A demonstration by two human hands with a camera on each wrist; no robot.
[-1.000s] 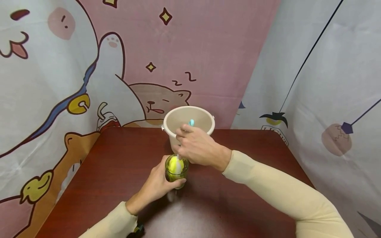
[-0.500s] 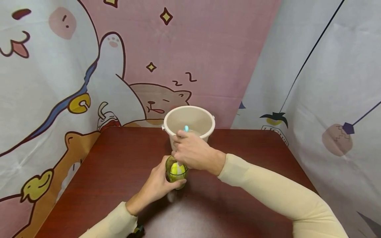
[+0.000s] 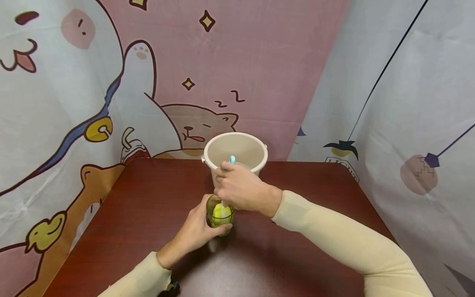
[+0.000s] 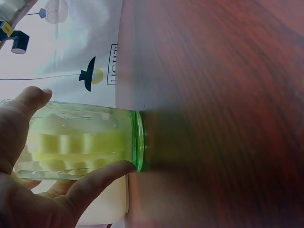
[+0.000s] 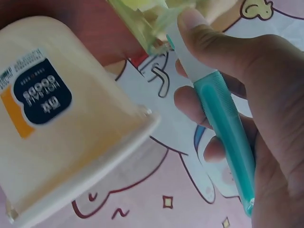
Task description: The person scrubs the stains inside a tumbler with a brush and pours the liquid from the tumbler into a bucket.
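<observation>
My left hand (image 3: 198, 225) grips a green-tinted drinking glass (image 4: 137, 142) around its side, thumb toward the front. The glass stands with its base at the table. Inside it sits the yellow and white sponge head (image 3: 221, 211) of a cup brush, seen through the ribbed wall in the left wrist view. My right hand (image 3: 243, 187) holds the brush by its teal and white handle (image 5: 221, 123), thumb pressed on the white neck and fingers curled behind. The handle's light blue end shows above the hand in the head view.
Just behind the hands stands a cream bucket (image 3: 246, 146) with a label (image 5: 45, 95) on its side. Under everything is the reddish-brown table (image 3: 297, 247). Printed cloth (image 3: 271, 62) hangs behind and beside it. A small dark object (image 3: 170, 288) shows beside the left sleeve.
My right hand has come down and slightly left, and the sponge head sits deeper in the glass. It barely moves over the last half second. My left hand keeps its place.
</observation>
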